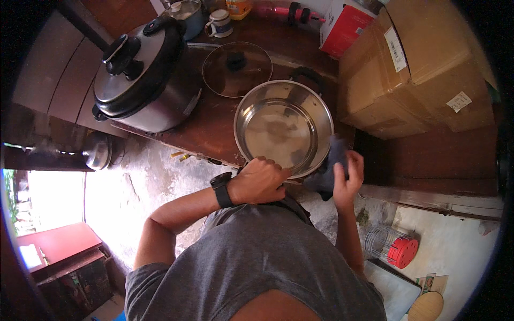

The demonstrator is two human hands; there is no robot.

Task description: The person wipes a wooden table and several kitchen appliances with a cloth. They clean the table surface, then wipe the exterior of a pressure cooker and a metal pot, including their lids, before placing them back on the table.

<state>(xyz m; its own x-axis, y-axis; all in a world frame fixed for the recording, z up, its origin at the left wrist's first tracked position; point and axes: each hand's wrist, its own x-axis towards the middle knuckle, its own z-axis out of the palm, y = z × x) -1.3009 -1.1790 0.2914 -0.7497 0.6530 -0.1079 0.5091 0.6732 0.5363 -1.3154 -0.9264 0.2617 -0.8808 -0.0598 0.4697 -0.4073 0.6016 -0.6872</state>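
Observation:
A shiny stainless steel pot (281, 128) with black handles stands near the front edge of a brown wooden counter. My left hand (263, 180), with a black watch on the wrist, is closed at the pot's near rim; its fingertips are hidden, and the near handle cannot be seen. At the pot's right side my right hand (348, 178) holds a dark grey cloth (331, 168), slightly blurred, against or close to the outer wall. Behind the pot to the left lies a round glass lid (249, 82) with a black knob.
A large pressure cooker (148, 92) stands left on the counter. Farther back are a mug (221, 24), a lidded blue pot (190, 20) and a red box (347, 30). Cardboard boxes (401, 92) stand at the right. Below right is a wire rack (385, 242).

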